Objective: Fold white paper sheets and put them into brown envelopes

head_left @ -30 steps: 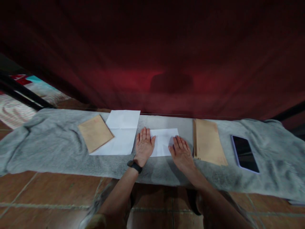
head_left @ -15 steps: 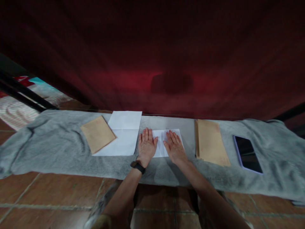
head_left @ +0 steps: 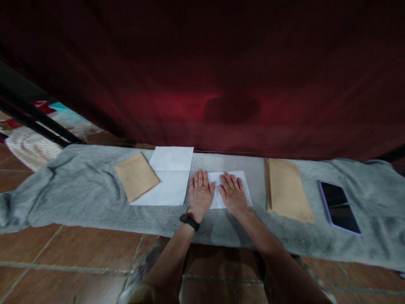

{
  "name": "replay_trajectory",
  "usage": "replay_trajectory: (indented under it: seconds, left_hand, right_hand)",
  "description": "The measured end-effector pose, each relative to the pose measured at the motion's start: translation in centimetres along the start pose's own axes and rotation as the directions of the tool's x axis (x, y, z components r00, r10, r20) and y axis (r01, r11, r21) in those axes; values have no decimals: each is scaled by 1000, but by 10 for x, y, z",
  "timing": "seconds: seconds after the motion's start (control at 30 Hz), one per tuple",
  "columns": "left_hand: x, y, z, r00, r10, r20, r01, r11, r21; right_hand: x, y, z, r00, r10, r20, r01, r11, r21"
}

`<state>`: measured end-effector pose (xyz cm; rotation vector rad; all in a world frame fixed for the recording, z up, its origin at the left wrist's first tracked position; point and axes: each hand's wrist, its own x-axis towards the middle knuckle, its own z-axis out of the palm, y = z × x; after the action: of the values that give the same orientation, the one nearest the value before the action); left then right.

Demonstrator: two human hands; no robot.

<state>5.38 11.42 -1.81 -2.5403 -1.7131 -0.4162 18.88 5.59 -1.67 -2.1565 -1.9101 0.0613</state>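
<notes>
A small white sheet of paper [head_left: 217, 202] lies flat on the grey cloth in front of me. My left hand [head_left: 201, 195] rests palm down over its left edge, fingers stretched out, a dark watch [head_left: 190, 221] on the wrist. On the sheet's right half, my right hand [head_left: 233, 194] lies flat with its fingers spread. Left of my hands is a larger creased white sheet [head_left: 174, 185], partly under a brown paper envelope [head_left: 137, 177]. To the right sits a stack of brown envelopes [head_left: 287, 190].
The grey cloth [head_left: 85, 198] covers a long, low surface with a tiled floor [head_left: 79, 253] in front of it. A phone [head_left: 340, 207] with a purple edge lies at the right. Behind hangs a dark red curtain [head_left: 177, 84]. Dark bars [head_left: 47, 124] stand at the left.
The whole view has shifted slightly, so things appear a little farther right. My right hand has moved a little inward across the small sheet; both hands stay flat.
</notes>
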Motion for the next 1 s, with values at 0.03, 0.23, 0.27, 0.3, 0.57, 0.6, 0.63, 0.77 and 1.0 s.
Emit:
replay_trajectory:
  seconds: [0.03,0.23,0.27,0.3,0.57,0.6,0.63,0.77,1.0]
  left_hand:
    - [0,0,0,1000,1,5,-1,1000,0]
    - [-1,-1,1,1000,14,-5,-14,1000,4]
    - [-1,-1,1,1000,11,-7,-11,1000,7]
    - [-1,-1,1,1000,9,-9,-9,1000,8]
    - [-3,-3,0,999,34,-13,-33,999,20]
    - [-4,-3,0,999,34,-12,-34,999,22]
    - [-4,-3,0,999,35,-10,-35,999,23]
    - [-6,-3,-2,999,41,-11,-41,999,18]
    - [-8,-5,-6,999,45,-22,-45,999,2]
  right_hand:
    - [0,0,0,1000,-4,-2,4,1000,0]
    - [1,-1,0,999,-31,-6,31,999,-7]
    - [0,-1,1,999,-29,-13,29,1000,-8]
    - [0,0,2,999,-26,-22,26,1000,-9]
    - [2,9,4,997,6,-77,-9,999,-37]
    - [2,11,3,997,2,-81,-5,999,-41]
    - [3,13,3,996,-3,-84,-1,999,-45]
    - [4,19,4,994,12,-107,-20,997,-71]
    - [2,25,10,986,47,-158,-64,992,-104]
